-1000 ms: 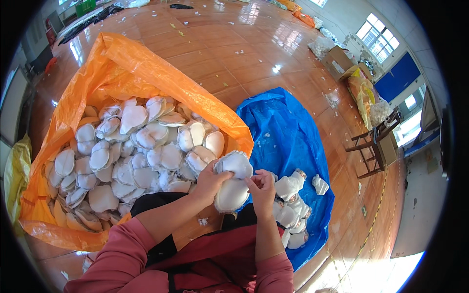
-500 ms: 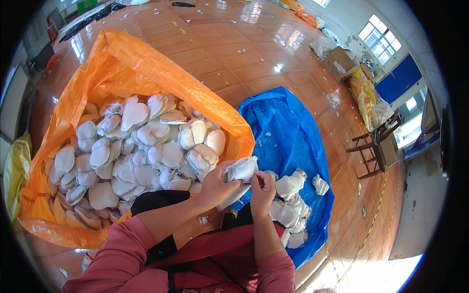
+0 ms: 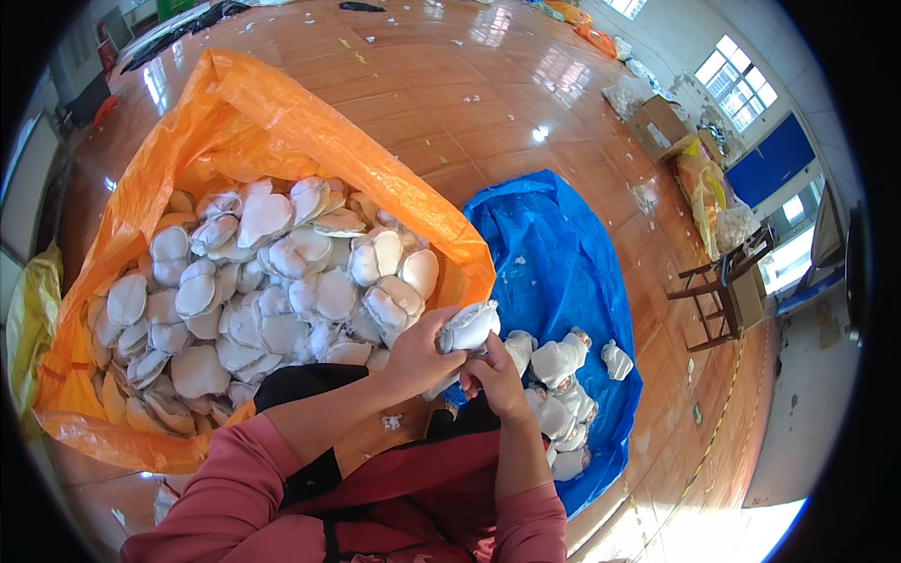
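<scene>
My left hand is closed round a white stuffed fabric piece, thumb below and fingers behind. Its edge looks rough and fuzzy. At its lower right, my right hand is closed with bent fingers, the index finger against the piece; what its other fingertips pinch is too small to make out. To the left, an orange woven plastic sack lies open, full of flat oval white fabric pieces. On a blue plastic sheet or sack at the right, several rounder white stuffed pieces are heaped.
A brown wooden chair stands at the right near a wall. Farther back are a cardboard box and a yellow bag. Another yellow sack is at the far left. Scraps of white fluff dot the tiled floor.
My right hand has turned and dropped slightly, its index finger now stretched up to the piece. The left hand still holds it, a little further right. The whole view has shifted slightly.
</scene>
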`<state>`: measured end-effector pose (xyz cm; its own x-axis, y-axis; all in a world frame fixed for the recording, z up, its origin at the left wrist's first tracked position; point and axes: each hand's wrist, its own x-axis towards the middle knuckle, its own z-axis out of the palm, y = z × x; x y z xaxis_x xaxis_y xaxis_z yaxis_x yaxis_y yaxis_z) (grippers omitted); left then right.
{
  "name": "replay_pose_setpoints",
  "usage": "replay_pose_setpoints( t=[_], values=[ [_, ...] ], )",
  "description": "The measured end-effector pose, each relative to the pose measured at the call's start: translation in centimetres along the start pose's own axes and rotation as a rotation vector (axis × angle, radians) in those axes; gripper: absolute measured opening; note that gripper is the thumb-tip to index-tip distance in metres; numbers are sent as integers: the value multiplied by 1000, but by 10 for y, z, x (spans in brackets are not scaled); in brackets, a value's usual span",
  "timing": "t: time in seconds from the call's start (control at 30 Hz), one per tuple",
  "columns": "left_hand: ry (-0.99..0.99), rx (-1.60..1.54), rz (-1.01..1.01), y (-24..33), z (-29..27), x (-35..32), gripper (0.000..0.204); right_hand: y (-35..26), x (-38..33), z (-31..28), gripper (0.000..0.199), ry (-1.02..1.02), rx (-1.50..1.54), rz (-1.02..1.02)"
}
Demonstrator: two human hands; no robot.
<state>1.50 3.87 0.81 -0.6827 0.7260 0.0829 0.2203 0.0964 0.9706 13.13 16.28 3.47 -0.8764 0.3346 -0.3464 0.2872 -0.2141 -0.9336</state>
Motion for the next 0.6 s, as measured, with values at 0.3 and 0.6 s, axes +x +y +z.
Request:
replay_pose_setpoints(
  t=[0.3, 0.6],
  values=[
    [110, -184, -183, 0, 2, 9, 53, 31, 8, 3, 42, 412, -268, -251],
    [-1, -59, -173, 7, -2, 8, 53, 29, 4, -2, 46, 186, -211, -92]
  ],
)
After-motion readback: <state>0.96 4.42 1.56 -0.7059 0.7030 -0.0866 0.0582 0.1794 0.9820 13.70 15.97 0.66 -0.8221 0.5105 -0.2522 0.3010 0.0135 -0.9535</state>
